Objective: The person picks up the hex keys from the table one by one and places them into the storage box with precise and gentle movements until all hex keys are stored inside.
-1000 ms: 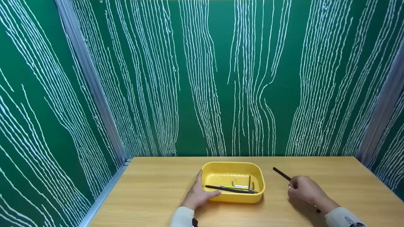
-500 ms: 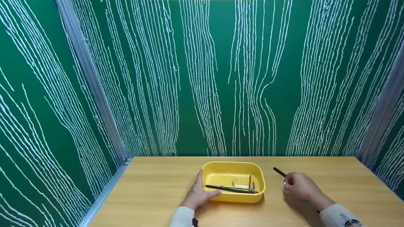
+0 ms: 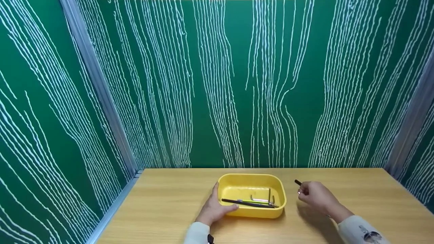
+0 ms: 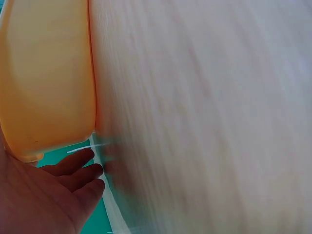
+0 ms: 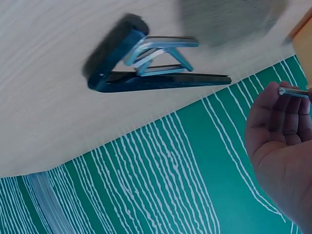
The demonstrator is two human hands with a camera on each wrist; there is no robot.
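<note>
My left hand (image 3: 213, 210) holds the near left corner of a yellow plastic box (image 3: 259, 213), thumb over the front rim and fingers along the outside wall. Inside lie a black rod (image 3: 230, 201), a thin yellow-green stick and several L-shaped hex keys (image 3: 259, 200). To the right of the box, my right hand (image 3: 318, 196) pinches a thin silver rod (image 5: 292, 91), most of it hidden by the fingers. Beyond and under that hand is a black hinged tool (image 5: 161, 83) with silver bars between its two arms; its far tip shows past the knuckles in the head view.
The wooden table (image 3: 162, 203) reaches back to a green wall (image 3: 210, 101) covered in wavy white lines. Grey metal posts (image 3: 108, 95) stand at the corners. In the right wrist view, a shadow darkens the table above the hinged tool.
My right hand has moved left and slightly away from me, with the silver rod in its fingers, covering more of the black tool's front end. The left hand and box stay put.
</note>
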